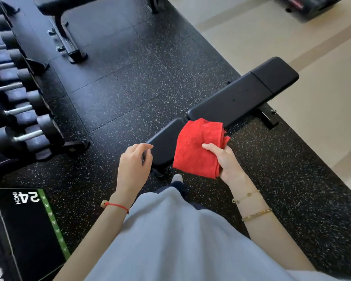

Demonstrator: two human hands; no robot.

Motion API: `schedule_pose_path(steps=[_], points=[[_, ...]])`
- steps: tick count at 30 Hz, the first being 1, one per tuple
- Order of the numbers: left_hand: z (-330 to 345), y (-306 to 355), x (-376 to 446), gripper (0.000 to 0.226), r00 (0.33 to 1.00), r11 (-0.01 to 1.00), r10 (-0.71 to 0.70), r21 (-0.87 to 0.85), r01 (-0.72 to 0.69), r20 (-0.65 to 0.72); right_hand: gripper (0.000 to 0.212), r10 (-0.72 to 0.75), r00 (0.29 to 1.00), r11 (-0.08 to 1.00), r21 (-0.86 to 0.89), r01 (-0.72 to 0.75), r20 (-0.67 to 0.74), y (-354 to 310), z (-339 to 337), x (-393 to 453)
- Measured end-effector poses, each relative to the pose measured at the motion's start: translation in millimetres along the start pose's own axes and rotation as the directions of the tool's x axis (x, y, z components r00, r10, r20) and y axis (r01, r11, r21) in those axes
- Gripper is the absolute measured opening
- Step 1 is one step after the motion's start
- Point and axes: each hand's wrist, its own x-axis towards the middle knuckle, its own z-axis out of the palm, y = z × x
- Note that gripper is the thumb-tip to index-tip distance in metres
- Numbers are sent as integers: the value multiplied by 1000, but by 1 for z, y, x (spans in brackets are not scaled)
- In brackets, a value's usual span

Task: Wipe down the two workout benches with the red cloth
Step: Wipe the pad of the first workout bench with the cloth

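2 benches: near bench whole, far bench cut off; right hand grips 1 red cloth, left hand loose, holding nothing

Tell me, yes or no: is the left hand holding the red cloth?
No. The right hand grips the red cloth; the left hand holds nothing.

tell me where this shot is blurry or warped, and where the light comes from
Head view: wide-angle warp bends and tilts the floor; the right and lower-right edges smear with motion blur, and the dumbbell rack at left is soft. The red cloth in the right hand, the left hand and the near bench stay sharp. Soft, even light, with a faint sheen on the bench pad; its source is out of frame.
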Motion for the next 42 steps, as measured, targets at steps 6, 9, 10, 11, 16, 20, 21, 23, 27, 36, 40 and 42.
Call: schedule_pose_path(steps=[6,9,10,11,16,20,21,23,27,36,40,42], points=[[21,-1,35,17,996,995,-83,53,84,-16,18,32,999,998,-62,-32,1,-26,6,56],[30,-3,41,17,989,988,-137,71,140,-55,17,53,999,991,-121,-51,13,-32,8,77],[34,-3,42,17,986,985,-152,76,157,-67,17,64,998,988,-139,-61,22,-33,7,84],[39,-1,42,18,983,981,-168,82,174,-76,17,73,997,985,-158,-67,31,-32,7,91],[67,9,41,20,960,956,-251,126,266,-124,18,108,991,956,-282,-83,74,-29,-3,126],[101,10,36,21,927,925,-330,131,355,-181,35,114,988,931,-357,-70,102,-16,-20,159],[114,8,34,21,916,916,-349,135,377,-197,37,105,988,924,-377,-56,111,-10,-25,170],[129,1,33,22,899,900,-382,134,415,-216,34,71,989,908,-419,-11,127,-3,-31,187],[178,-21,34,24,852,864,-458,99,494,-253,39,-22,989,842,-530,97,145,25,-42,240],[293,-112,71,24,854,859,-444,143,492,-273,29,-23,970,871,-471,137,240,104,-38,377],[333,-164,82,22,852,868,-388,172,466,-351,34,-141,923,676,-646,354,359,135,-21,446],[351,-190,83,22,851,870,-361,191,455,-382,37,-272,882,440,-765,471,386,152,-14,471]])
